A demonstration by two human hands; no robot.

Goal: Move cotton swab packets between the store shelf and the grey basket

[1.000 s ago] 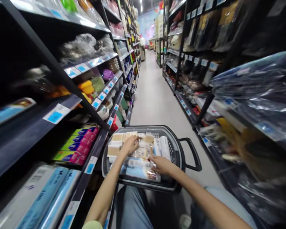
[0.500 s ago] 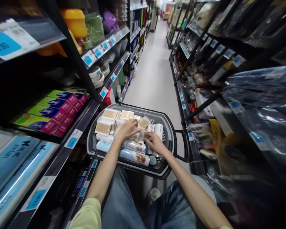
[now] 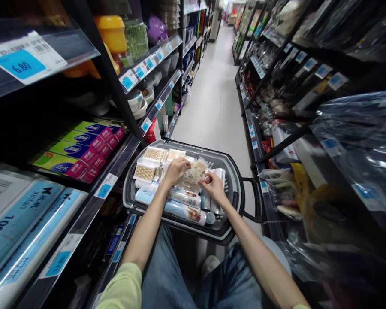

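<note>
Several small clear packets with pale contents (image 3: 189, 180) are seen in the middle of a grey basket (image 3: 239, 195), between the two hands. The upper left side of these packets is covered by the left hand (image 3: 178, 171), whose fingers are bent and lowered; whether something is pinched by them cannot be told. At the right edge of the packets, the right hand (image 3: 213, 187) is placed. Its thumb and forefinger are brought near to each other, but it cannot be seen for certain if a packet edge is caught between them.

To the left of the left hand, packs of thin sticks (image 3: 144, 172) are laid in the basket. Below the packets, a blue and white roll with a fruit picture (image 3: 184, 211) is laid lengthwise along the near side. The black handle (image 3: 260, 206) is turned outward at the right end.

Under the near rim, legs in blue jeans (image 3: 167, 270) are seen, and the left upper arm is covered by a light green sleeve (image 3: 124, 283). On the left shelves, pink, green and purple boxes (image 3: 88, 150) are stacked, and the price label (image 3: 21, 64) is marked 6.80. On the right, goods in shiny plastic (image 3: 357, 124) are kept. Between the shelves a pale floor (image 3: 209, 103) is stretched.
</note>
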